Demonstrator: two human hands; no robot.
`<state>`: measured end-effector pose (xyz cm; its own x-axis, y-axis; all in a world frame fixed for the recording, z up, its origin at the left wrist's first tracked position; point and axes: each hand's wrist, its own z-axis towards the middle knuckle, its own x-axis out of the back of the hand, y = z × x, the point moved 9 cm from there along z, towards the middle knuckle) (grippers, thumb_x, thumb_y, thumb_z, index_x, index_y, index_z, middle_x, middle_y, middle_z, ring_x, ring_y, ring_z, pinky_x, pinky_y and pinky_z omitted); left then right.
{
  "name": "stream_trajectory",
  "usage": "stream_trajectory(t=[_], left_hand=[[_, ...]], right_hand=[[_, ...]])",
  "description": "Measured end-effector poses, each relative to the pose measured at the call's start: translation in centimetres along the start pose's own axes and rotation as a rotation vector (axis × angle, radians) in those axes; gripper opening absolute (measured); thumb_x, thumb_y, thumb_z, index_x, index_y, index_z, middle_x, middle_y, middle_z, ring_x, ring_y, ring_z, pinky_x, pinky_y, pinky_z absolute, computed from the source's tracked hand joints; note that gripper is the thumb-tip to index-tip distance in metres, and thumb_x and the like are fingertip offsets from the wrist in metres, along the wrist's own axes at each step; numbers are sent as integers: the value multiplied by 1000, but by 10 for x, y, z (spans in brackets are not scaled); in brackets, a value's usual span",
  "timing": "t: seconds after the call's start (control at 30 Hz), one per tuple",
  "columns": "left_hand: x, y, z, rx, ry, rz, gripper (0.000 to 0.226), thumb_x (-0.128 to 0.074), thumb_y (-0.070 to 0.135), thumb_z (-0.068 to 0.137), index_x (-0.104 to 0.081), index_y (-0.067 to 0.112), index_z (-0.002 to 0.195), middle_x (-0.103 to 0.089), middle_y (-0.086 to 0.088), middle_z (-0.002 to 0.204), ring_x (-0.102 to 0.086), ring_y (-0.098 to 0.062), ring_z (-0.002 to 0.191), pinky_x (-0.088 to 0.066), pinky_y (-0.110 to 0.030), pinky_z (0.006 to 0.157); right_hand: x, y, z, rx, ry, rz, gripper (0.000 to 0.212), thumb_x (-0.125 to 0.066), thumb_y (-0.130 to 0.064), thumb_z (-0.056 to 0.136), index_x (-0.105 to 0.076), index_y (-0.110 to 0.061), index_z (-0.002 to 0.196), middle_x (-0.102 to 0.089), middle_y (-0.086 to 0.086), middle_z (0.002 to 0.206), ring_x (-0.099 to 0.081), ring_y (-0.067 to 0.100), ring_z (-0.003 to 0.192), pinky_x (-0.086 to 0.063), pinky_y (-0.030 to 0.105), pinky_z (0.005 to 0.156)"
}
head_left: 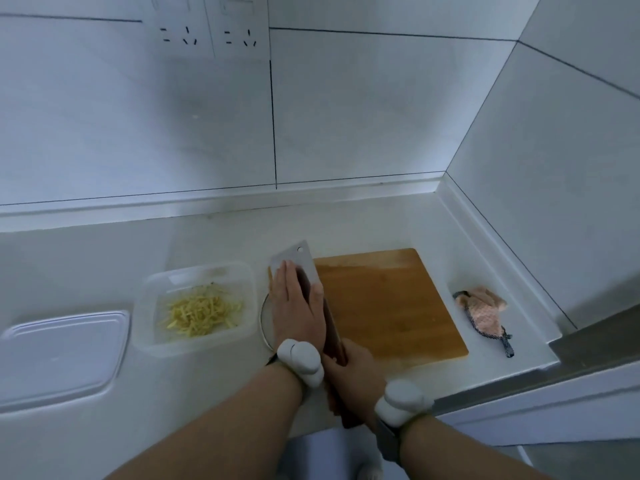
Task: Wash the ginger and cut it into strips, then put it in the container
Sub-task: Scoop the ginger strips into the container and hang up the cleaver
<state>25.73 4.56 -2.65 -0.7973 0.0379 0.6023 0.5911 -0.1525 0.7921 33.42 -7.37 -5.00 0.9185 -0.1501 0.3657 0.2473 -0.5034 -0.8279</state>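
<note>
Cleaver (300, 268) blade largely covered by left hand (294, 306), which lies flat on it, fingers straight; handle hidden inside right hand (349, 368), fingers wrapped round it; round rim under left hand only partly visible, object unidentifiable. Ginger strips (201, 315): pale yellow, thin, heaped loosely inside clear container (242, 337), left of cutting board (388, 306); board surface bare wood. Lid (59, 358) lies apart, left of container. Pink cloth (485, 306) on counter, right of board.
</note>
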Motion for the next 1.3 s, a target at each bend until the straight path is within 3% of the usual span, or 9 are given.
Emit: stream_trajectory(t=[0.2,0.3,0.33,0.47,0.67,0.9,0.97,1.17,1.3], left_hand=[[81,-9,35,-10,233,-26,61,-30,44,98,-26,11,149,-25,-9,155,-17,-24,145,-11,-44,119],[111,-19,45,-3,254,90,75,-11,56,89,-22,15,150,-19,-2,158,-8,-17,146,7,-32,117],[118,-25,46,0,245,129,76,-8,57,88,-19,16,151,-16,0,158,-5,-15,147,9,-31,116],[129,-40,41,-26,110,253,82,7,63,81,-4,24,152,1,8,159,12,-7,144,18,-27,113],[124,-59,33,-3,-64,301,90,23,78,65,20,30,141,22,13,154,32,1,132,32,-21,102],[123,-110,25,267,-141,310,75,-12,61,95,12,17,150,18,2,158,24,-11,142,20,-37,112],[129,-117,24,317,-122,325,71,-13,56,97,10,16,151,17,2,158,23,-13,142,19,-40,114],[134,-96,42,144,-89,407,69,-10,56,97,13,21,151,21,6,157,26,-10,141,22,-39,113],[128,-108,46,249,-131,364,71,-12,58,96,7,19,152,13,5,159,21,-11,143,18,-42,115]], right_hand=[[-32,-73,23,125,-104,-97,24,-62,-29,94,-54,-10,82,-54,1,61,-51,15,43,-55,39,52],[-53,-100,28,157,-141,-134,21,-59,-25,95,-53,-11,82,-54,0,60,-50,5,38,-49,22,45],[-59,-107,28,163,-152,-138,21,-59,-24,96,-52,-11,81,-54,0,60,-50,4,37,-47,18,44],[-76,-127,29,161,-177,-167,29,-56,-25,97,-51,-15,69,-57,5,59,-55,19,43,-53,33,52],[-90,-134,32,149,-212,-193,33,-58,-30,96,-51,-11,69,-56,6,58,-54,17,39,-51,30,47],[-93,-136,39,174,-209,-260,21,-59,-24,94,-54,-12,77,-59,6,61,-56,16,42,-52,28,46],[-91,-136,42,176,-198,-265,20,-59,-20,93,-54,-11,76,-58,6,60,-54,16,40,-51,27,45],[-94,-134,46,187,-228,-300,20,-59,-21,94,-54,-9,78,-57,4,59,-55,14,41,-50,25,46],[-91,-135,50,206,-199,-314,21,-60,-20,93,-53,-11,76,-56,2,56,-53,12,39,-50,23,45]])
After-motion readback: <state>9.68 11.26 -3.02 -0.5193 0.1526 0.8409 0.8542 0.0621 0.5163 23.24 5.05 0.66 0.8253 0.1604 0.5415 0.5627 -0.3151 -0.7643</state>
